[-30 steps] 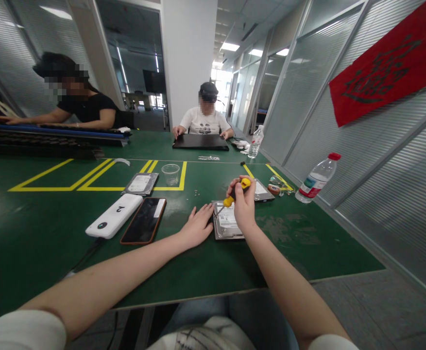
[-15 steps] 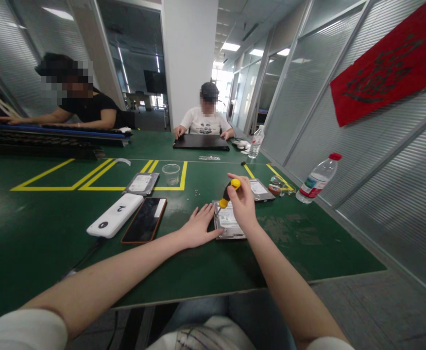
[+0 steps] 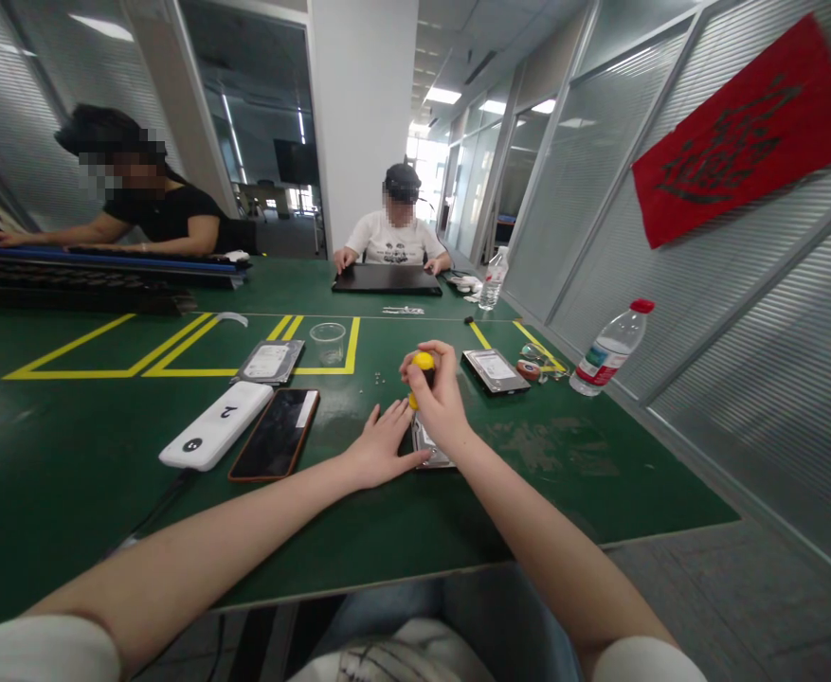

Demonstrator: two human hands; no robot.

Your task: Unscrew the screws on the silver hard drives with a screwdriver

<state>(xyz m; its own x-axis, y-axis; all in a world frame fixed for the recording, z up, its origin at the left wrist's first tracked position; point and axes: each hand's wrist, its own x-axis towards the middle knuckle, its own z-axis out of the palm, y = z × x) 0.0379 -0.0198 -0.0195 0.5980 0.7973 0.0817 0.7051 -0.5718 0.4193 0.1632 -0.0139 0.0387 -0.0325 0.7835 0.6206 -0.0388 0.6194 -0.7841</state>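
Note:
My right hand [image 3: 438, 403] grips a yellow-handled screwdriver [image 3: 421, 367] held upright, its tip down on a hard drive [image 3: 430, 451] that lies flat on the green table [image 3: 458, 511]. Most of that drive is hidden behind my right hand. My left hand [image 3: 381, 443] lies flat, fingers spread, pressing against the drive's left edge. A few tiny screws [image 3: 379, 378] lie loose on the mat just beyond my hands.
A phone [image 3: 275, 433] and a white power bank [image 3: 217, 425] lie to the left. Two more hard drives [image 3: 268, 361] [image 3: 495, 370], a clear plastic cup [image 3: 330, 342] and a water bottle [image 3: 607, 349] stand farther back. Two people sit at the table's far side.
My right hand has swung the screwdriver from tilted to upright and shifted left over the drive. My left hand stays flat against the drive's left edge.

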